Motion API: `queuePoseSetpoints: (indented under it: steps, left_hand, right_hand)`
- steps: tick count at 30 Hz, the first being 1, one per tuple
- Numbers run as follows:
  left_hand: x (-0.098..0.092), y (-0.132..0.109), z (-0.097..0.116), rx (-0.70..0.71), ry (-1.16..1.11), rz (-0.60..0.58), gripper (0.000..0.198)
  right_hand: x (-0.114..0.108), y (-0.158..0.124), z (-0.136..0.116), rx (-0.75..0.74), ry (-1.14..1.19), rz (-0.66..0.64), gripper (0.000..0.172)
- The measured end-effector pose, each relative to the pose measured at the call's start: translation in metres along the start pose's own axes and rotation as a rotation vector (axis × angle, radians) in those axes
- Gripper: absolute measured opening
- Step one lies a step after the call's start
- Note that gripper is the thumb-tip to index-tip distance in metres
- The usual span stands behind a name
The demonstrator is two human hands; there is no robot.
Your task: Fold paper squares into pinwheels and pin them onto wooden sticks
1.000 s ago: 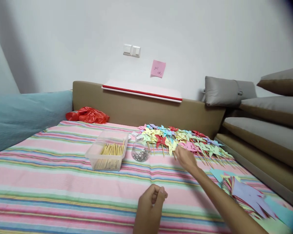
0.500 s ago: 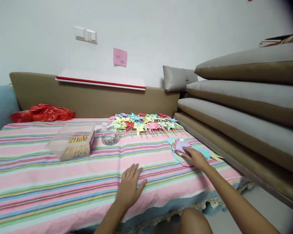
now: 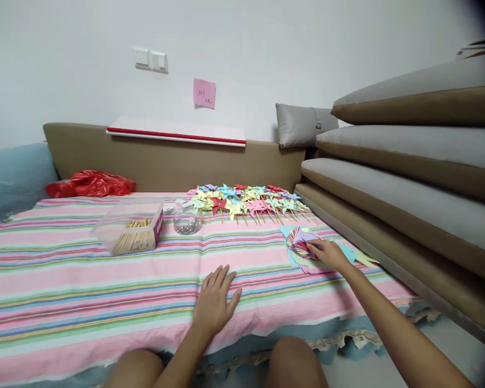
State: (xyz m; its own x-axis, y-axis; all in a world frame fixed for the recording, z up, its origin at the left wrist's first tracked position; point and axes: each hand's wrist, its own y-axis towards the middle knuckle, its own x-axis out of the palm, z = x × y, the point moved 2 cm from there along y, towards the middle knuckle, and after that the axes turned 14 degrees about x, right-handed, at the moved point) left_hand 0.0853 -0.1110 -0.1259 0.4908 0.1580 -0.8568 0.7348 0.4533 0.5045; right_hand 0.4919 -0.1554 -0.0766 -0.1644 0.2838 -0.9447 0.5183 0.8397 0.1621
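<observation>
My left hand (image 3: 215,299) lies flat on the striped cloth (image 3: 105,291), fingers spread, holding nothing. At the right, the fingertips of my right hand (image 3: 325,253) pinch the edge of a purple paper sheet (image 3: 306,235), which is lifted a little from a fanned pile of coloured paper pieces (image 3: 295,245). Larger blue, green and pink paper pieces (image 3: 293,260) spread under and around this pile. Beyond it, many finished paper pinwheels (image 3: 256,206) on thin sticks lie in a colourful heap.
A clear plastic box (image 3: 117,215) on its side holds wooden sticks (image 3: 135,240). Beside it stands a round clear tub (image 3: 188,223) of small metal pieces. A red plastic bag (image 3: 101,184) lies at the back left. Stacked grey-brown cushions (image 3: 408,178) wall off the right side.
My right hand has closed its fingertips on the purple sheet, raising its edge and baring the fanned red and striped edges beneath. My left hand stays flat. The view has shifted slightly.
</observation>
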Motion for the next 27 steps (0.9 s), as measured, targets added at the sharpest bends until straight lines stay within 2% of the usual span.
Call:
queuePoseSetpoints:
  steps: [5, 9, 12, 17, 22, 27]
  left_hand:
    - [0.008, 0.003, 0.01, -0.061, 0.065, -0.068, 0.046]
    - [0.014, 0.01, 0.025, -0.127, 0.173, -0.232, 0.049]
    - [0.015, 0.018, 0.033, -0.161, 0.197, -0.314, 0.051]
    - [0.014, 0.028, 0.039, -0.21, 0.173, -0.365, 0.053]
    - [0.002, 0.037, 0.037, -0.248, 0.08, -0.406, 0.053]
    - [-0.021, 0.055, 0.018, -0.254, -0.108, -0.388, 0.039]
  right_hand:
    - [0.005, 0.0, -0.003, 0.11, -0.028, 0.094, 0.033]
    - [0.004, -0.003, -0.01, 0.18, -0.049, 0.203, 0.029]
    - [-0.006, -0.004, -0.012, 0.227, -0.042, 0.294, 0.03]
    - [-0.031, -0.003, -0.014, 0.304, 0.008, 0.418, 0.023]
    - [-0.054, -0.01, -0.025, 0.352, 0.161, 0.553, 0.02]
    - [-0.075, -0.025, -0.062, 0.297, 0.479, 0.735, 0.03]
